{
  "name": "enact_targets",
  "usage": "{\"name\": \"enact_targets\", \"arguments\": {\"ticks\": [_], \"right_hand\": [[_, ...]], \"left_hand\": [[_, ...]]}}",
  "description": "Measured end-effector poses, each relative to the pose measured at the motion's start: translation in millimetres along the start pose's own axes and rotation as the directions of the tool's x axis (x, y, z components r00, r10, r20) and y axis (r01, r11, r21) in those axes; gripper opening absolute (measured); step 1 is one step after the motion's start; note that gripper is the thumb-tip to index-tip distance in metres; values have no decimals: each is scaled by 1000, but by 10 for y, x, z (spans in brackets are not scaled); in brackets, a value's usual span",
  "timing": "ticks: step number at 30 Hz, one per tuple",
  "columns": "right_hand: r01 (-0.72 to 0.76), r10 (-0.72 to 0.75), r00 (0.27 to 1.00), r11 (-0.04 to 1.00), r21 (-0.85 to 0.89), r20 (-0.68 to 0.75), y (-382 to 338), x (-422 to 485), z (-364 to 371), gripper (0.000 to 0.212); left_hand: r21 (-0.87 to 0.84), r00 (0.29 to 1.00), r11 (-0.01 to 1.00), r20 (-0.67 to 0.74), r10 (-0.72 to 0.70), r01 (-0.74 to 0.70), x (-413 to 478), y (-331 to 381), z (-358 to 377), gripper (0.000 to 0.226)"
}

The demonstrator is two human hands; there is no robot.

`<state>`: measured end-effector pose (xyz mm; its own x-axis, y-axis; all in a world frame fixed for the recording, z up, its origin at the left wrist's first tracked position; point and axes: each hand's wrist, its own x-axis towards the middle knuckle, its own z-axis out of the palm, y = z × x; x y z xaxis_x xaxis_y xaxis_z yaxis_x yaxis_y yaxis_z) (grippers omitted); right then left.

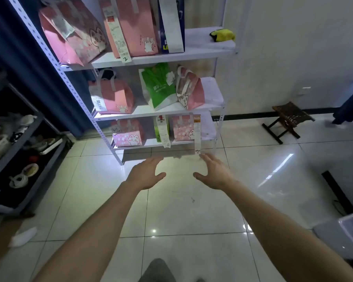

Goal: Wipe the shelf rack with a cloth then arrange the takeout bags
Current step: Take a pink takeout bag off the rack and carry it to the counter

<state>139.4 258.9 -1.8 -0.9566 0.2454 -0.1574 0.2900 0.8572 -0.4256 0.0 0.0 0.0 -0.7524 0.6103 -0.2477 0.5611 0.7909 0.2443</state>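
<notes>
**Fingers spread, both hands empty before the rack**

Fingers (pixel 153 160) of the left hand (pixel 145 174) are straight and loosely fanned, thumb out to the side. The right hand (pixel 214 174) mirrors it, and neither has hold of anything. Both hover palm-down over the tiled floor (pixel 181 210), just in front of the white shelf rack (pixel 151 59). The right fingertips are near a long receipt (pixel 197 137) hanging off the lowest shelf.

From where I stand three shelves are in sight, with three takeout bags on each, nine in all.
- **Top shelf:** a tilted pink bag (pixel 73 33), an upright pink bag (pixel 137 27) and a dark blue bag (pixel 163 35).
- **Middle shelf:** a pink bag with handles (pixel 114 96), a large green bag (pixel 157 86) and a leaning pink bag (pixel 192 94).
- **Lowest shelf:** a pink cat bag (pixel 128 133), a narrow green bag (pixel 157 131) and a pink bag with a cat print (pixel 181 128).

That makes six pink, two green and one blue. The one yellow cloth (pixel 222 35) lies bunched at the right end of the top shelf, well apart from both hands.

One folding stool (pixel 287 117) stands by the wall, and a dark rack (pixel 29 127) at the left holds shoes.
</notes>
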Motion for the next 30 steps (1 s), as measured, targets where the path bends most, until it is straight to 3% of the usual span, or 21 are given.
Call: {"name": "enact_targets", "arguments": {"ticks": [7,22,30], "right_hand": [[-94,92,992,995,19,84,239,450,49,89],[-270,246,948,957,102,203,1033,2582,412,84],[-312,272,928,941,130,253,1708,3739,917,82]], "left_hand": [[-65,998,998,64,-14,19,542,-11,198,72],[-157,966,987,258,16,26,2961,-430,772,73],[-280,945,943,315,-87,180,3915,-478,1493,71]]}}
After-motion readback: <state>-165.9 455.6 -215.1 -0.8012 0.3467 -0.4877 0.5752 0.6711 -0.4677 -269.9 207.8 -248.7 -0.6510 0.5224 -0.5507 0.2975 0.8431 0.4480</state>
